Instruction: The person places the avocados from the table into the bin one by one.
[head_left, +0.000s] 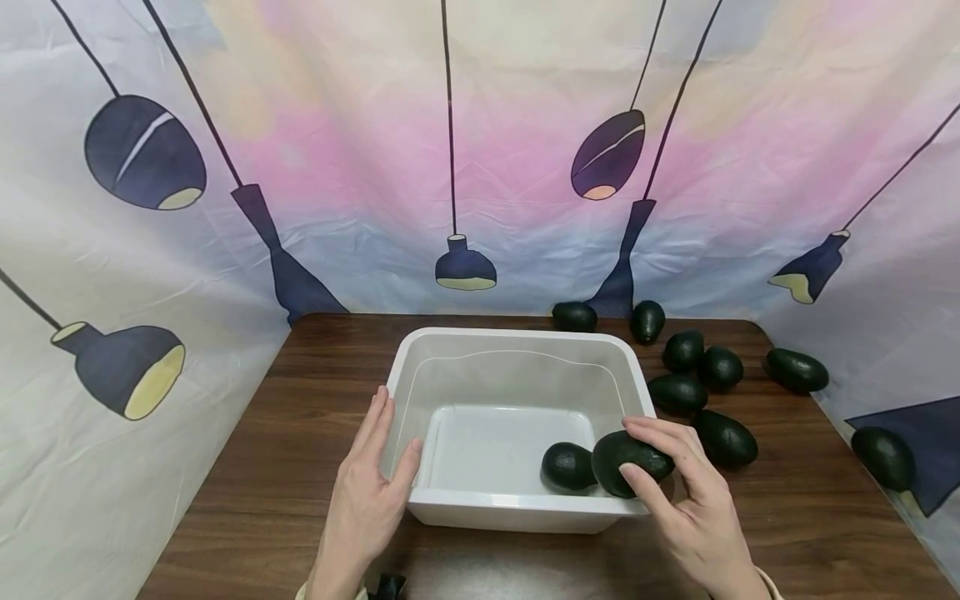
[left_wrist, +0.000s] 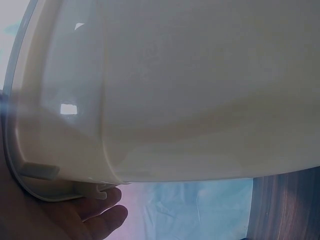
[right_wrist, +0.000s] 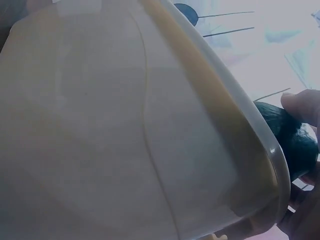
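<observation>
A white plastic bin (head_left: 517,333) stands on the table in the head view. My right hand (head_left: 693,508) grips a dark green avocado (head_left: 626,458) between thumb and fingers, over the bin's front right corner. In the right wrist view this avocado (right_wrist: 295,145) shows past the bin's rim (right_wrist: 235,100), partly hidden by the fingers. Another avocado (head_left: 567,466) lies on the bin floor, just left of the gripped one. With fingers extended, my left hand (head_left: 367,492) rests along the bin's left rim, its thumb toward the inside. The left wrist view shows fingertips (left_wrist: 112,220) beside the rim.
Several more avocados lie right of and behind the bin, among them one (head_left: 725,439) near its right side and one (head_left: 574,317) at the back edge. Another avocado (head_left: 885,458) lies at the far right edge. A printed cloth (head_left: 360,150) hangs behind the brown wooden table (head_left: 285,450).
</observation>
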